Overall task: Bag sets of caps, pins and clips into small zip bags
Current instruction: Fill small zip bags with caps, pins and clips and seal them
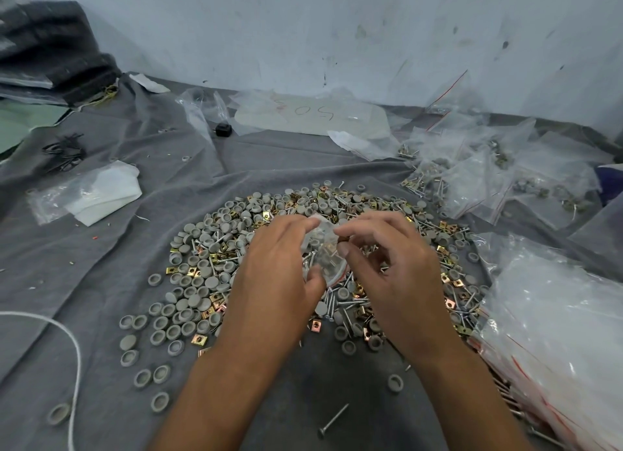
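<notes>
1. While your left hand [279, 265] and right hand [387, 265] pinch the small zip bag [325, 248] between them, its contents blur.
2. Beneath lies the heap of caps, pins and clips [209, 265], partly hidden.
3. Beyond, right, filled bags [488, 177] pile indistinctly on the worktop [101, 265].

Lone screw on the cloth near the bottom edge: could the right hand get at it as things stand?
Probably yes, but not right away. The lone screw lies on bare grey cloth with nothing over it, just inside the right forearm. The right hand is busy pinching the small zip bag with the left hand.
</notes>
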{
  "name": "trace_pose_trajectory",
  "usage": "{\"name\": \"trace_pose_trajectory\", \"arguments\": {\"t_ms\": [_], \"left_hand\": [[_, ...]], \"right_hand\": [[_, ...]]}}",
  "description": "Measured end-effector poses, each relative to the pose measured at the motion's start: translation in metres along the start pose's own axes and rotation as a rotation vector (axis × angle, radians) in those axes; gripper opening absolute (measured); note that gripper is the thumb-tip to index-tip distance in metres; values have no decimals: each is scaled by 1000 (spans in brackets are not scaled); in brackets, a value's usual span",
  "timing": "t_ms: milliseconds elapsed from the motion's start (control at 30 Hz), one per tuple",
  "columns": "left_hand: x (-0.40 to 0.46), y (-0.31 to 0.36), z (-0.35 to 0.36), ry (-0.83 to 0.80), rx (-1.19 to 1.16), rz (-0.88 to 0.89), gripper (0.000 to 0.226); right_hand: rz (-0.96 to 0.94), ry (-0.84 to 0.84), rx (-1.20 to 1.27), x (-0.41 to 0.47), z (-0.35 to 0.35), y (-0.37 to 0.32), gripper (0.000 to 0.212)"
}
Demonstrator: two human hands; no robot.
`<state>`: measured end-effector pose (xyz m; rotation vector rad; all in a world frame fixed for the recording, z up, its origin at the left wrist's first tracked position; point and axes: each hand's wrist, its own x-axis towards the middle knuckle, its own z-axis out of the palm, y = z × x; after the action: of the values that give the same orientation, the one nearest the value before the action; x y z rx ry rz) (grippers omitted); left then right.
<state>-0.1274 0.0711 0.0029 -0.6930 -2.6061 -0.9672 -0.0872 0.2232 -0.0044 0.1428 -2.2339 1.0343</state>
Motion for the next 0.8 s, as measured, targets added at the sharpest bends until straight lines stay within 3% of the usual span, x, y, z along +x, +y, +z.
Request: {"name": "trace_pose_trajectory", "arguments": {"t_ms": [167,267,433,533,633,733,800], "left_hand": [[-1,1,-1,-3,8,-6,57],[0,2,-1,-10,3,-5,56],[-1,-1,-2,-4,11,-18,57],[-2,-2,-2,-11,18,-23,58],[-2,-2,-1,-18,29,-29,58],[-2,-2,0,-12,36,-25,58],[-1,-1,0,-11,44,-24,57]], "right_hand": [[-26,89,0,1,0,-1,17],[-24,44,-98,0,2,-1,12],[262,97,-121,2,-14,17,11],[457,-209,-245,-1,-21,32,18],[505,-470,-429,-5,-17,35,21],[419,-535,-653,-5,-9,33,23],[406,-551,-674,-5,-7,30,19]]}}
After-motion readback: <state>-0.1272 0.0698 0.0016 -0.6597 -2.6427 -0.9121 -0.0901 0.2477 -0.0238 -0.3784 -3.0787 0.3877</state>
